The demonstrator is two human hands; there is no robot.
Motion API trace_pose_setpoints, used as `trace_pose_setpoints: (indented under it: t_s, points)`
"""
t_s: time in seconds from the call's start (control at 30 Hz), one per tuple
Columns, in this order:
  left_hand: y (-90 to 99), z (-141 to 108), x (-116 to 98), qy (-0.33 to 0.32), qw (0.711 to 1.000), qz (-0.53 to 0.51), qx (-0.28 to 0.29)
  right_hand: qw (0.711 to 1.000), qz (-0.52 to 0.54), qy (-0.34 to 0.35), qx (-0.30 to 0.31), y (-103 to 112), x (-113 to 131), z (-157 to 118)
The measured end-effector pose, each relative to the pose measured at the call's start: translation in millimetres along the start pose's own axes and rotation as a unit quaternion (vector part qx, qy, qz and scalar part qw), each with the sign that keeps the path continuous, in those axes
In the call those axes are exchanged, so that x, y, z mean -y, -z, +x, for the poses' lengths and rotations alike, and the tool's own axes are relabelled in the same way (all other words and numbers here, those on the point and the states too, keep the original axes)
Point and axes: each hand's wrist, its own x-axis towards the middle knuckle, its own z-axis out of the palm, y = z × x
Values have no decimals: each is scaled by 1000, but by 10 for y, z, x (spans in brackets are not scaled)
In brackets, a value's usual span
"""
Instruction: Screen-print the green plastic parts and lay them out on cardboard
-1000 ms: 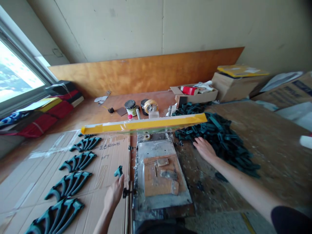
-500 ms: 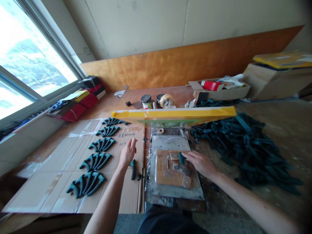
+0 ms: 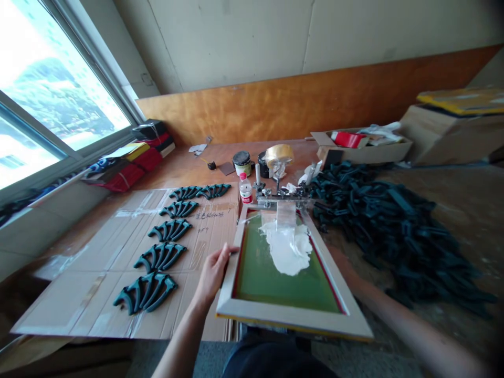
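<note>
A screen-printing frame (image 3: pixel 356 310) with green mesh lies lowered in front of me, its near edge tilted toward me. White ink (image 3: pixel 289 252) is pooled on the upper part of the mesh, below a clear squeegee blade (image 3: pixel 286 214). My left hand (image 3: pixel 216 270) is closed on the frame's left rail. At the right rail my right hand (image 3: pixel 343 268) is smeared by motion and partly hidden by the frame, so its fingers do not show. Dark green curved handles (image 3: pixel 147 291) lie in fanned rows on cardboard (image 3: pixel 94 262) to the left.
A large heap of dark green parts (image 3: pixel 397 226) covers the right side of the table. Behind the frame stand a bottle with a red cap (image 3: pixel 245 189), a lidded tub (image 3: pixel 241 164) and a tape roll (image 3: pixel 279 153). An open carton (image 3: pixel 366 152) sits farther back.
The frame has swung down from its raised position, covering the metal base and wooden jig. My left hand has moved onto its left rail; my right hand has left the green piece on the jig.
</note>
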Motion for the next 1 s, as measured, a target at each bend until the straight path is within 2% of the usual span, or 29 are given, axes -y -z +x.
trace_pose_setpoints:
  t_s: [0.07,0.13,0.17,0.23,0.3,0.37,0.43,0.5,0.57,0.63,0.67,0.73,0.83,0.9,1.0]
  points:
    - [-25,-23,417,23,999,44,13,999,1,-24,-37,178,-55,185]
    - [-69,8,745,28,994,104,13,997,-2,-12,-77,298,56,431]
    - [-87,34,862,29,990,136,10,997,-11,11,-81,321,166,552]
    - [-108,85,1005,31,982,184,12,997,-43,65,-30,290,438,729]
    - [-107,120,1049,34,976,213,24,992,-77,80,55,187,678,762]
    - [-95,130,1038,38,972,229,31,985,-90,90,115,79,806,642]
    - [-87,124,1009,42,970,237,33,978,-76,139,139,35,811,441]
    - [-90,111,982,49,970,237,30,962,-46,218,157,81,743,274]
    - [-101,100,967,52,971,230,27,943,-12,276,186,181,672,219]
    - [-112,94,966,50,974,219,24,937,18,280,209,261,643,260]
    - [-115,94,971,48,977,209,21,942,27,266,202,273,646,287]
    - [-117,95,987,46,982,183,11,959,32,244,142,229,670,293]
    - [-113,98,1016,52,989,141,1,958,17,283,37,90,690,147]
    - [-112,99,1025,54,991,120,1,949,21,311,39,53,677,56]
    - [-104,93,980,58,994,92,10,960,37,260,93,121,668,176]
